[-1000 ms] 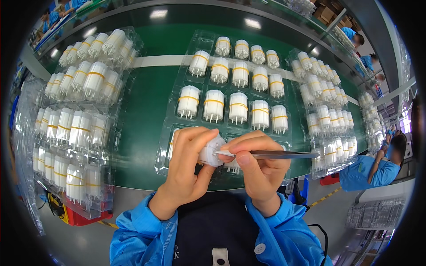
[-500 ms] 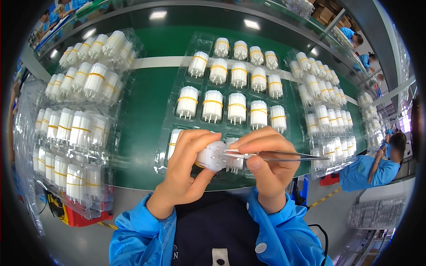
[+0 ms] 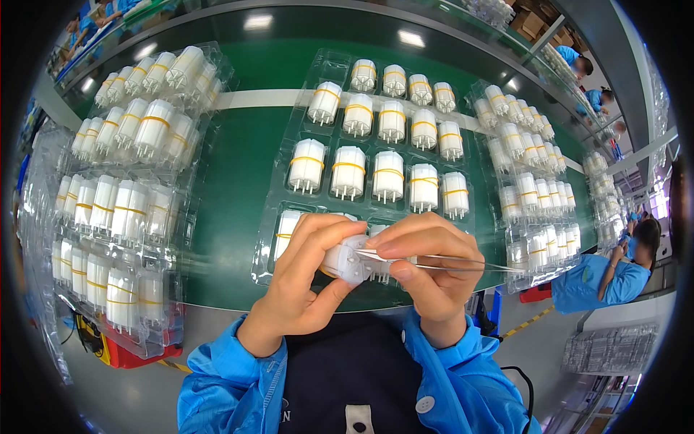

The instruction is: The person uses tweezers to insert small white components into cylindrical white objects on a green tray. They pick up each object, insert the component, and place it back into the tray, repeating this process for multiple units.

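Left hand (image 3: 307,278) grips a white part (image 3: 345,260); right hand (image 3: 426,271) pinches tweezers (image 3: 448,262) above the tray's (image 3: 271,271) near edge.

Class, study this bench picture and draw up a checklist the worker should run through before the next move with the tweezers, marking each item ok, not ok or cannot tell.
1. Left hand has a firm grip on the white part: ok, fingers wrap it.
2. Right hand pinches the tweezers: ok.
3. Tweezer tips meet the part: ok, they reach its face.
4. What the tips hold: cannot tell, too small.
5. Clear tray lies flat on the green table below the hands: ok.
6. Front-row pocket free for the part: cannot tell, the hands cover it.
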A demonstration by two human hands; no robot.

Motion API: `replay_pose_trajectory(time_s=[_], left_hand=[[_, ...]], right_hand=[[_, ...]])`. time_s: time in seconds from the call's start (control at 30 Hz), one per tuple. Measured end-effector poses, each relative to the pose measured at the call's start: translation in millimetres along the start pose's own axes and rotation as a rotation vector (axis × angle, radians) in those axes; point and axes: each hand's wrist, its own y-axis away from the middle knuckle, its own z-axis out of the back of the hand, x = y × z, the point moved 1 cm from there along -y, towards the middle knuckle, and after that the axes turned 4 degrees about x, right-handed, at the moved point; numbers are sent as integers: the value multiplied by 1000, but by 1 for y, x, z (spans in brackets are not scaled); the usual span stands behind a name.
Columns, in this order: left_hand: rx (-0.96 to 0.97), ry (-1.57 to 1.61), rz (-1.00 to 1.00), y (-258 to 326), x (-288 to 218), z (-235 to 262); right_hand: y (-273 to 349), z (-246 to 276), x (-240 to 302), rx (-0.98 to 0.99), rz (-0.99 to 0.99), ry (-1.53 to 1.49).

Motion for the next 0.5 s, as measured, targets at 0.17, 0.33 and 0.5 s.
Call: replay_pose_trajectory(time_s=[0.17, 0.33, 0.5], left_hand=[[-6, -19, -25, -1, -1, 0], [-36, -68, -64, -1, 0, 0], [-41, -125, -85, -2, -1, -1]], right_hand=[[3, -4, -1, -87, -35, -32], [2, -6, 1, -121, -37, 9], [-1, -3, 7, -14, -29, 117]])
